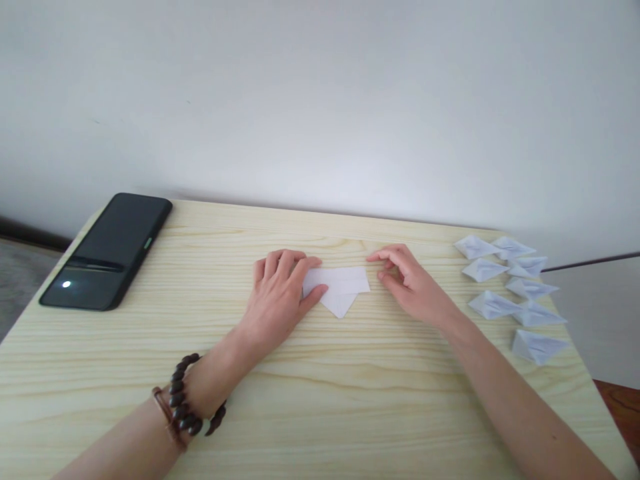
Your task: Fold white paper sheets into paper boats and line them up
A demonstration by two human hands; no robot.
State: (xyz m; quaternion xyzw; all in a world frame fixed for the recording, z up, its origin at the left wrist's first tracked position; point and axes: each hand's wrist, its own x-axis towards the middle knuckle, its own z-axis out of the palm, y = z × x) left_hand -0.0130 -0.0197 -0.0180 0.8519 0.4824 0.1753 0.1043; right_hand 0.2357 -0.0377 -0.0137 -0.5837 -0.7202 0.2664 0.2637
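A small folded white paper (343,290) lies flat near the middle of the pale wooden table (320,387). My left hand (280,290) rests on the paper's left end, fingers curled over its top edge and thumb pressing it down. My right hand (407,280) sits just right of the paper, fingers loosely curled, its fingertips close to the paper's right corner; I cannot tell whether they touch it. A dark beaded bracelet (187,400) is on my left wrist.
A black phone (110,250) lies at the table's far left corner. Several folded white paper pieces (515,287) are gathered along the right edge. A plain white wall rises behind the table's far edge.
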